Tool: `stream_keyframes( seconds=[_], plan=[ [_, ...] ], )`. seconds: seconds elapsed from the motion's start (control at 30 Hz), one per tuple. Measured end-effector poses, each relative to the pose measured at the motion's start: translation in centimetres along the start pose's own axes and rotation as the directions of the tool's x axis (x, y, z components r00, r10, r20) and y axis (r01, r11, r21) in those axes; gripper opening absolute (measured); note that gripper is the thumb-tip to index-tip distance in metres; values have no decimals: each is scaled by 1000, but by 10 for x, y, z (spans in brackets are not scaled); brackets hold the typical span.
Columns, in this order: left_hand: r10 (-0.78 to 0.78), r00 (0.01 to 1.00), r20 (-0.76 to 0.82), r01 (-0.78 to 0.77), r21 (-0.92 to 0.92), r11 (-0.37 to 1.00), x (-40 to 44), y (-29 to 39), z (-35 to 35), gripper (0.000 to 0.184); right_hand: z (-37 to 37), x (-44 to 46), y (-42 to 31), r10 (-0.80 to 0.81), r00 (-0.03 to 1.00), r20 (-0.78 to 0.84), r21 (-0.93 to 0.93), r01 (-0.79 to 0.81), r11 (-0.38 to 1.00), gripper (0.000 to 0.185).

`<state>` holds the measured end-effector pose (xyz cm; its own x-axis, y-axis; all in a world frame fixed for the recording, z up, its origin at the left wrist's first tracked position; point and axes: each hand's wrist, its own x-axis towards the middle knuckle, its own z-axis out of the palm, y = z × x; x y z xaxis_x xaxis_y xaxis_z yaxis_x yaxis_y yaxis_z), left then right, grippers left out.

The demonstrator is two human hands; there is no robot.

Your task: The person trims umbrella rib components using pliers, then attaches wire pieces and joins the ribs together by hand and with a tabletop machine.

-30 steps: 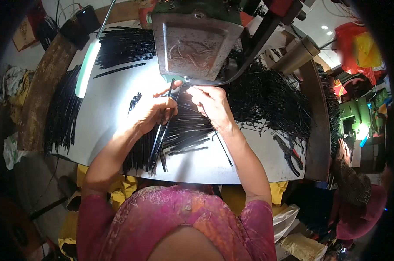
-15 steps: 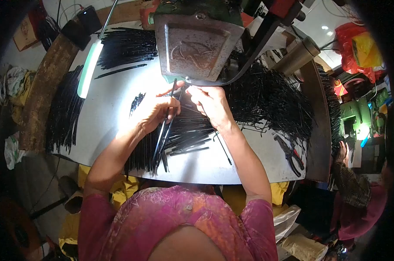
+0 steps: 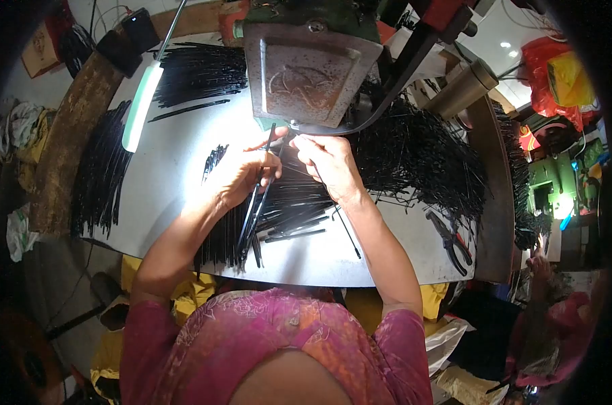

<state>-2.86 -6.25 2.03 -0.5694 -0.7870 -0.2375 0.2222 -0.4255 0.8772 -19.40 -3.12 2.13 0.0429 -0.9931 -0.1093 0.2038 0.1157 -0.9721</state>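
White desk [image 3: 164, 162] with curved wooden edging [image 3: 66, 148], glowing lamp [image 3: 142, 108], grey floor [image 3: 56, 277], pale wall [image 3: 110, 19], green-lit work area [image 3: 552, 185] on the right

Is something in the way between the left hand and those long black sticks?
Nothing visible is: the left hand has its fingers right on some long black sticks. The big metal machine is past the fingertips, not between.

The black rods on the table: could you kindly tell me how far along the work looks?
Neatly laid rods at the far left may be done; nothing confirms it. The left hand holds a few rods at the machine, the right hand close by. The tangled heap on the right is probably left to do.
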Motion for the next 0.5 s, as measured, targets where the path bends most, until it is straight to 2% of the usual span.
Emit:
stream_keyframes(
  seconds=[0.17,0.37,0.5],
  plan=[
    [-13,1000,-10,14,42,999,1,0,0,46,3,1,-1,-12,1000,-19,-14,11,1000,15],
    [-19,1000,-22,21,68,997,2,-3,-1,43,2,2,6,-35,998,-49,-37,33,999,14],
    [-5,998,-57,10,99,995,-3,0,2,40,0,1,5,77,996,-51,-5,-78,997,15]
  ],
)
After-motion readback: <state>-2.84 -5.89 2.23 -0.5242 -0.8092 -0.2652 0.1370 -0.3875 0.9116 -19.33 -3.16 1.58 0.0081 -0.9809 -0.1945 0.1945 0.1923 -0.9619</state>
